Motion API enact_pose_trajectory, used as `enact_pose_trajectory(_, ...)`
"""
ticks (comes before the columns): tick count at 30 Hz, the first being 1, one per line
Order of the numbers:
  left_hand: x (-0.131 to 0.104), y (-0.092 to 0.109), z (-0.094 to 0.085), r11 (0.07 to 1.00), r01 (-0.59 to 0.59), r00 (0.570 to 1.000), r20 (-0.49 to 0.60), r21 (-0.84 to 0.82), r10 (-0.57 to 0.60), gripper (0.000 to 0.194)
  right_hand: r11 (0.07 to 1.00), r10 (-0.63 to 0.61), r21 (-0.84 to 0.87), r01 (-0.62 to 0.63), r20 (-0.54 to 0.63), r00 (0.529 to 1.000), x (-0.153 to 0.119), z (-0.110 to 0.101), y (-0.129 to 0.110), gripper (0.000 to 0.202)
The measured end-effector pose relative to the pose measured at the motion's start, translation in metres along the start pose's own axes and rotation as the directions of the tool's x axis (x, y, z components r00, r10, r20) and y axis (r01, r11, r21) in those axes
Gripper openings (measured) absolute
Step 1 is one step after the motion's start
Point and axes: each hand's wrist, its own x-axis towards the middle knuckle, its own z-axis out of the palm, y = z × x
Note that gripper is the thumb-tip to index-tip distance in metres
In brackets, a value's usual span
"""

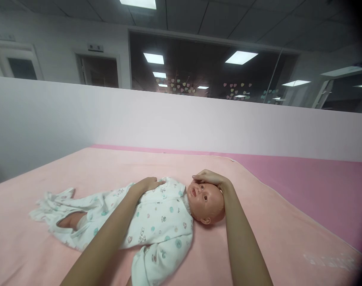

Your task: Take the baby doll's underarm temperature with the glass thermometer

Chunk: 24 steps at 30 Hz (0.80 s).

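A baby doll (206, 201) lies on its back with its head to the right, dressed in a white romper (157, 218) with small coloured prints. My left hand (149, 184) rests across the doll's chest on the far side, its fingers stretched out over the cloth. Around the far side of the doll's head curls my right hand (211, 177), fingers bent by the cheek. The near sleeve points toward me. Through an opening in the romper's leg, part of the doll's bare leg (72, 220) shows. The romper's lower end lies crumpled at the left.
A peach-pink sheet (276, 230) spreads under the doll, over a darker pink surface (312, 186) at the right. Beyond it runs a low white partition (181, 123). Farther back are doors and a wide window (210, 63) with heart-shaped stickers.
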Motion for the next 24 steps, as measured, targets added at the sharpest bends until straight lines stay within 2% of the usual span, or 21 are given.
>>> enact_pose_trajectory(6, -0.0007, 0.0, -0.0005, 1.0, 0.008, 1.0, 0.007, -0.013, -0.008, 0.075, 1.0, -0.009, 0.003, 0.009, -0.008, 1.0, -0.0017, 0.0029, -0.0024, 0.036)
enact_pose_trajectory(11, -0.0021, 0.002, -0.0012, 1.0, 0.004, 1.0, -0.005, 0.0, -0.004, 0.072, 0.994, 0.031, -0.1, -0.038, -0.079, 0.996, -0.0026, 0.0032, -0.0045, 0.038)
enact_pose_trajectory(17, -0.0023, 0.002, -0.0015, 1.0, -0.006, 1.0, -0.011, 0.001, 0.006, 0.071, 0.997, 0.021, -0.07, -0.027, -0.085, 0.996, -0.0014, 0.0045, -0.0043, 0.033)
enact_pose_trajectory(24, 0.0018, -0.0027, 0.001, 0.999, 0.001, 1.0, 0.001, -0.049, -0.001, 0.074, 0.991, 0.053, -0.121, -0.064, -0.089, 0.995, -0.0014, 0.0023, -0.0039, 0.035)
